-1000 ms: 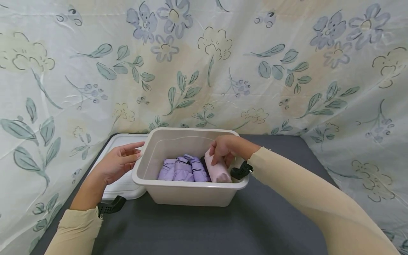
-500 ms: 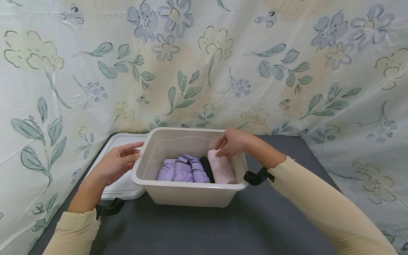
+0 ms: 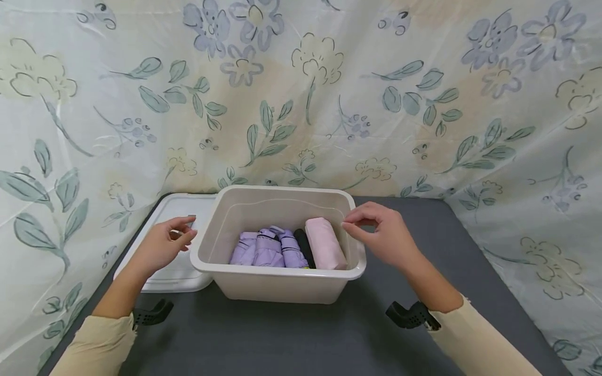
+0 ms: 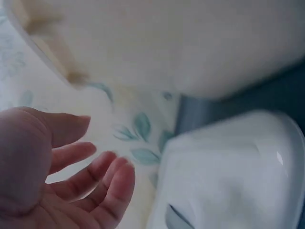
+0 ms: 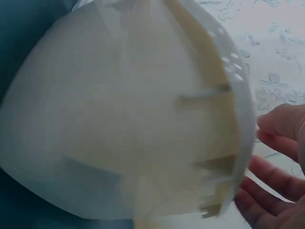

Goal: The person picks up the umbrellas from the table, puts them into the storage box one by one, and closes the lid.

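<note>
From the head view, the left hand (image 3: 162, 245) hovers loose-fingered over the white lid (image 3: 176, 237), and the right hand (image 3: 383, 237), fingers relaxed and empty, sits just beside the bin's rim (image 3: 359, 261). Only this view shows inside the bin: purple folded umbrellas (image 3: 265, 249), a black one (image 3: 304, 248) and a pink one (image 3: 324, 243) side by side. The wrist views show only its blurred outer wall (image 5: 128, 119).

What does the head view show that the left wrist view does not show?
Only the head view shows the inside of the bin: purple umbrellas, a black one and a pink one, plus the right hand by the rim. Only the left wrist view shows the left hand's open palm, holding nothing. Both show the bin's wall, the white lid, the grey table and the floral cloth.
</note>
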The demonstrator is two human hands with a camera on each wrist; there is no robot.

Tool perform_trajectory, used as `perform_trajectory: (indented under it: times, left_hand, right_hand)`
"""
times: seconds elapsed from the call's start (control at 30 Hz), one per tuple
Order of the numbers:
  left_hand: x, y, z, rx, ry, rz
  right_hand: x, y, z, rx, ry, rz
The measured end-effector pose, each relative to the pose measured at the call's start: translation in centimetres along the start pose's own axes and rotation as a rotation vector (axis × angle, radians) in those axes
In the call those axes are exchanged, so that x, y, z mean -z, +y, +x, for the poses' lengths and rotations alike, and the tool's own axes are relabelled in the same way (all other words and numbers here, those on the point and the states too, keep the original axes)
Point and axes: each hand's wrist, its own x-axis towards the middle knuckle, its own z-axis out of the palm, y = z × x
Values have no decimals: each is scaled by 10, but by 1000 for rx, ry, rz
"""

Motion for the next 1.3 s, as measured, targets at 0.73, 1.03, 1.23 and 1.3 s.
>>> perform_trajectory:
  times: [0.73,1.03,1.23,1.3]
  left_hand:
    - [-14,-53,19,-71,29,408]
    - [-12,-63,25,-33,-29,448]
    - [-12,-68,30,-5,-38,467]
    - [-12,-69,31,6,-43,469]
  right_hand:
    - [-47,9,-74,451,299,109]
    - [-57,12,-74,601,350,139]
    - [-56,9,-72,724,409,68]
    - [-56,7,-72,757,428,57]
